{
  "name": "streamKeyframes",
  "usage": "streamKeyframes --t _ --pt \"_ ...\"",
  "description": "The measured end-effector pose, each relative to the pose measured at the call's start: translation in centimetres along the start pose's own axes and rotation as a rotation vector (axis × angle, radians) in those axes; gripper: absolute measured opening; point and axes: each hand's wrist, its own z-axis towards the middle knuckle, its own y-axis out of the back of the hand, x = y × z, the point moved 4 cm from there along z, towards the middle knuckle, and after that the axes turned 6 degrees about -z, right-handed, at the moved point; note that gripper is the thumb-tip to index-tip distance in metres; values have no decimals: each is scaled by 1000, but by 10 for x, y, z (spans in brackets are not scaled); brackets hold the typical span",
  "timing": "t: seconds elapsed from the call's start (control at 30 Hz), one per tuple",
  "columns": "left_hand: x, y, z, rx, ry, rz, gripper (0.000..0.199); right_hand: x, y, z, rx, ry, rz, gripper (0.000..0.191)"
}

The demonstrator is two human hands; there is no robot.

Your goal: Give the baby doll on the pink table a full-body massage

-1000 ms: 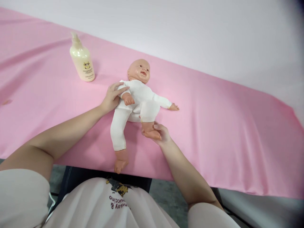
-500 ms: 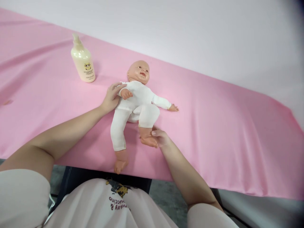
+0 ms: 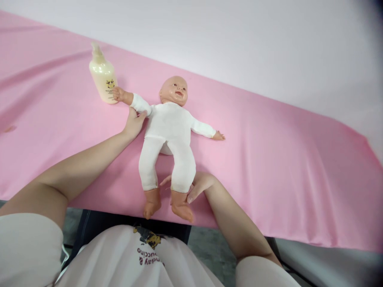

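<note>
On its back lies a baby doll (image 3: 170, 123) in a white cloth body, both legs toward me. One doll arm reaches out left, and its small hand overlaps the pump bottle (image 3: 101, 75) in view. My left hand (image 3: 134, 122) is closed around that arm, thumb against the sleeve near the shoulder and fingers partly hidden beneath. Around the lower leg at the right is my right hand (image 3: 203, 185); its thumb rests by the ankle, and fingertips show behind the leg on the inner side. The doll's other arm lies stretched out to the right, untouched.
A pink cloth (image 3: 269, 171) with folds covers the table, whose front edge runs just beyond the doll's feet. The cream-coloured bottle stands upright behind my left hand. A dark seat (image 3: 89, 227) shows below the edge. A white surface (image 3: 239, 44) lies behind.
The doll's left-side arm has swung outward from its chest with my left hand on it. The right-side leg, bent before, is now straighter and lower, and my right hand moved down with it.
</note>
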Motion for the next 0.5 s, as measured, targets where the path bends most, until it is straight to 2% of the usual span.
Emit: streamKeyframes --t 0.2,0.3,0.5 --pt "-6 0 -2 -48 31 -37 59 -11 2 0 12 7 -67 91" --pt "-5 0 -1 -55 -12 -10 62 -17 3 0 28 -13 -62 95" --pt "-18 -6 -3 69 -207 108 69 -14 0 -6 -222 -59 74 82"
